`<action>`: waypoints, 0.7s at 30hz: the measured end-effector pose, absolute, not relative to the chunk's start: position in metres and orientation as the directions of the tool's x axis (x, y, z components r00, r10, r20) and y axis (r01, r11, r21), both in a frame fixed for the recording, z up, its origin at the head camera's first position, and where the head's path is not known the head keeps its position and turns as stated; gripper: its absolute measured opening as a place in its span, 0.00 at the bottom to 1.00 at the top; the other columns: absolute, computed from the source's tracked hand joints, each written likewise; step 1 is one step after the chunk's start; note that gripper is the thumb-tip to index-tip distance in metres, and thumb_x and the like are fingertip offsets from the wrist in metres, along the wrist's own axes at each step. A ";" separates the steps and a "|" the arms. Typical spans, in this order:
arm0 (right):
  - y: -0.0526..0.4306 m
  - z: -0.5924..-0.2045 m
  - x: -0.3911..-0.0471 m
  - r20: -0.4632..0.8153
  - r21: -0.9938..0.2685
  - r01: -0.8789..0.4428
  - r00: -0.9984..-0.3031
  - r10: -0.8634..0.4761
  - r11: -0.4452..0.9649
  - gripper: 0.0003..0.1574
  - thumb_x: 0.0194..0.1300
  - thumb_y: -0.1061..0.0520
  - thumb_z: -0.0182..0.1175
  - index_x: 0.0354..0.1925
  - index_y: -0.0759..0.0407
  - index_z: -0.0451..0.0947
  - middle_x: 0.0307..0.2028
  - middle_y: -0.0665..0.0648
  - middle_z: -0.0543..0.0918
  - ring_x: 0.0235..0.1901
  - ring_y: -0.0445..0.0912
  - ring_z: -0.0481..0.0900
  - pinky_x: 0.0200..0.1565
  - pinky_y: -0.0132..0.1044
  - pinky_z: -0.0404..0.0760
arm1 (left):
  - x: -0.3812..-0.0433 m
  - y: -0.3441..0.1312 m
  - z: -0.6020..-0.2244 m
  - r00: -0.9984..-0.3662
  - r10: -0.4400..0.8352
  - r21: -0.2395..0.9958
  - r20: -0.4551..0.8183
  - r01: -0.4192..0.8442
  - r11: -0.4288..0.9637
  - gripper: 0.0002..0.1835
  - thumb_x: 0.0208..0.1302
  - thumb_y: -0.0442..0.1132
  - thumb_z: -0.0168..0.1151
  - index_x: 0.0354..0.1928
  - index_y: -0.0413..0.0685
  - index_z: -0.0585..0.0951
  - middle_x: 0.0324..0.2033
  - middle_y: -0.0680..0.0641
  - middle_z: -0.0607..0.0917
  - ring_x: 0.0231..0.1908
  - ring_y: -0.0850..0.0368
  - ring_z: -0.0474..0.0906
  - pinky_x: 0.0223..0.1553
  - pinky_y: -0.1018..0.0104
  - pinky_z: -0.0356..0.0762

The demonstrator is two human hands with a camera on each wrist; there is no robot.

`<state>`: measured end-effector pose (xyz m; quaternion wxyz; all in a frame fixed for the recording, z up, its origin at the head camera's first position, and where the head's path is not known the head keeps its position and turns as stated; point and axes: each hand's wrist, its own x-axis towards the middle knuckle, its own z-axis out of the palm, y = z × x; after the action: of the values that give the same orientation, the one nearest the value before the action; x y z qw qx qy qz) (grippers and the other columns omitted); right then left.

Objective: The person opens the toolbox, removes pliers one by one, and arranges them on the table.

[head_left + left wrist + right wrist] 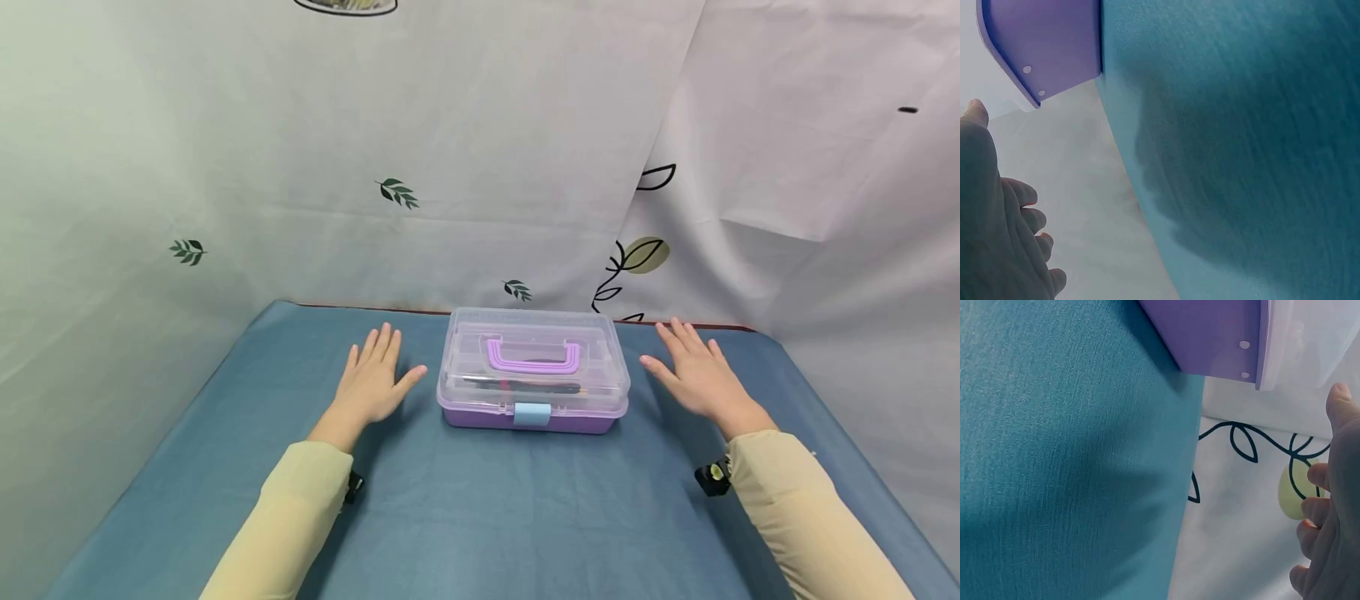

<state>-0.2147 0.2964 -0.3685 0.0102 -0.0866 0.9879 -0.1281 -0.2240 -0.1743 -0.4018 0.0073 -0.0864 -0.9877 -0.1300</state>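
Observation:
A purple plastic box (487,419) with a clear lid (465,342) sits at the back middle of the blue-covered table. On its lid is a purple carrying handle (534,365), and a light blue latch (532,414) lies over the front edge. Through the lid, thin dark sticks show, too blurred to name. My left hand (372,383) hovers left of the box with fingers straight and thumb out. To the right, my right hand (699,375) is held the same way, apart from the box. Both wrist views show a purple end wall (1054,44) of the box; neither hand touches it.
Blue cloth (480,517) covers the table, whose far edge runs just behind the box. White fabric with leaf prints (397,192) hangs behind and at both sides. A small black device (712,477) is strapped under the right wrist.

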 end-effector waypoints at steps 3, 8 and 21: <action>0.296 -0.368 -0.214 0.004 -0.265 -0.168 -0.985 -0.173 0.950 0.52 0.69 0.29 0.36 0.74 0.61 0.39 0.73 0.69 0.39 0.72 0.64 0.35 0.68 0.67 0.34 | -0.224 -0.174 -0.402 -0.985 0.169 0.256 0.038 0.173 0.951 0.49 0.65 0.72 0.33 0.74 0.41 0.45 0.74 0.40 0.41 0.74 0.43 0.34 0.71 0.40 0.34; 0.296 -0.366 -0.213 0.015 -0.278 -0.172 -0.984 -0.175 0.945 0.53 0.68 0.28 0.36 0.74 0.62 0.39 0.73 0.70 0.40 0.72 0.64 0.36 0.68 0.67 0.35 | -0.224 -0.173 -0.402 -0.985 0.168 0.268 0.036 0.172 0.948 0.51 0.63 0.74 0.30 0.74 0.41 0.45 0.74 0.40 0.42 0.74 0.42 0.35 0.72 0.41 0.35; 0.292 -0.364 -0.211 0.038 -0.337 -0.185 -0.982 -0.183 0.923 0.51 0.70 0.30 0.35 0.73 0.64 0.41 0.73 0.71 0.41 0.72 0.64 0.38 0.68 0.66 0.37 | -0.221 -0.170 -0.397 -0.985 0.168 0.312 0.032 0.169 0.935 0.51 0.62 0.75 0.27 0.74 0.41 0.44 0.74 0.40 0.42 0.74 0.42 0.36 0.72 0.41 0.38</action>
<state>-0.2111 0.2921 -0.3637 -0.0028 -0.0938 0.9806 -0.1720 -0.2207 -0.1699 -0.3973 0.0024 -0.0857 -0.9836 -0.1587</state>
